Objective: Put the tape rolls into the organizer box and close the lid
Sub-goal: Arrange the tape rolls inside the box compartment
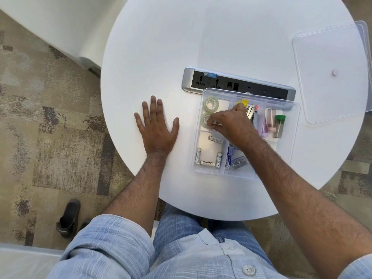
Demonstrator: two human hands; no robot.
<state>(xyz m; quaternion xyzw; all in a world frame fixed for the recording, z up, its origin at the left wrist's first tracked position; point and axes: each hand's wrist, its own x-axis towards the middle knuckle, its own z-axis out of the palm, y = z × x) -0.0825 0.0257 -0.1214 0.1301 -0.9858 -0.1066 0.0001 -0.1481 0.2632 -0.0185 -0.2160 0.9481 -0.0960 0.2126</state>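
A clear organizer box (pixel 292 137) sits on the round white table (pixel 181 47). Its far-left compartment holds two clear tape rolls: one (pixel 211 103) lies free at the back, the other (pixel 205 119) lies just in front of it. My right hand (pixel 231 125) reaches into that compartment, fingertips pinched on the nearer roll and partly covering it. My left hand (pixel 157 125) rests flat on the table, fingers spread, left of the box. The clear lid (pixel 332 71) lies apart at the table's far right.
Other compartments hold several batteries (pixel 207 158), staple boxes (pixel 235 161), a stapler with markers (pixel 252 115) and small tubes (pixel 278 125). A silver power socket strip (pixel 231 83) is set in the table right behind the box. A shoe (pixel 68 218) is on the carpet.
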